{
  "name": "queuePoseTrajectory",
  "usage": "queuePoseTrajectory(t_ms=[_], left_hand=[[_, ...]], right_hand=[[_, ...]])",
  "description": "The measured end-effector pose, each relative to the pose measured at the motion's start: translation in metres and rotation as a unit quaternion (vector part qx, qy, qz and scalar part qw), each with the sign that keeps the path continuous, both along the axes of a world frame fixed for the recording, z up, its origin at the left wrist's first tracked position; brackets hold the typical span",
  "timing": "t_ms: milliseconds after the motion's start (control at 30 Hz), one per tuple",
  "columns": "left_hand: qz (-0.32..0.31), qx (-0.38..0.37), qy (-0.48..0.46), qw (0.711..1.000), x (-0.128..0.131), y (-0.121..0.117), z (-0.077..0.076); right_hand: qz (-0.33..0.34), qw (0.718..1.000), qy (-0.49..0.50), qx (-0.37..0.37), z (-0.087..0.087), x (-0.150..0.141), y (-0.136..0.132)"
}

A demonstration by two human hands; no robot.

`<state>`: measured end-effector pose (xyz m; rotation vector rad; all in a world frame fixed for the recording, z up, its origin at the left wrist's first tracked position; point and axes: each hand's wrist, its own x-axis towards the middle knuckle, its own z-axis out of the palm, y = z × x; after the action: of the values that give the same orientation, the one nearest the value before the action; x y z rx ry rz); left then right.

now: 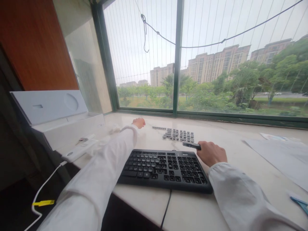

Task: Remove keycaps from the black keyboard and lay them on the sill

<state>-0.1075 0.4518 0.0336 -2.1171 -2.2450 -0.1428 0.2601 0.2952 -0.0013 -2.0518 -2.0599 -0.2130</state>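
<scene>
A black keyboard [168,184] lies in front of me on the white sill. Caps cover many keys on its left part; the right part shows bare key sockets. Behind it, loose dark keycaps [178,134] stand in rows. My right hand [213,153] is closed round a dark narrow tool [192,145], whose tip points left at the near edge of those rows. Farther back, my left hand [139,123] rests by the sill surface, left of the keycaps. Its fingers look curled, and anything in them is hidden. My left sleeve covers the keyboard's left end.
An open white box [72,128] stands at the left, near a white flat device [77,150] with a cable. Paper sheets [279,154] and a blue object [299,203] lie at the right. The keyboard cable [166,208] hangs over the front edge. A window closes the back.
</scene>
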Motion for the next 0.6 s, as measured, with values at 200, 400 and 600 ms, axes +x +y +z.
queuePoseTrajectory(t_ms=[200,400,600], left_hand=[[0.018,-0.015,-0.022,0.999,-0.026,-0.061,0.021],[-0.009,-0.02,-0.091,0.996,-0.052,-0.132,0.027],[-0.084,0.07,-0.16,0.981,-0.061,-0.208,0.004]], right_hand=[[-0.013,1.0,0.003,0.001,0.005,-0.003,-0.004],[-0.01,0.999,0.019,0.026,0.013,-0.006,-0.008],[0.032,0.985,0.122,0.115,0.028,-0.022,-0.019]])
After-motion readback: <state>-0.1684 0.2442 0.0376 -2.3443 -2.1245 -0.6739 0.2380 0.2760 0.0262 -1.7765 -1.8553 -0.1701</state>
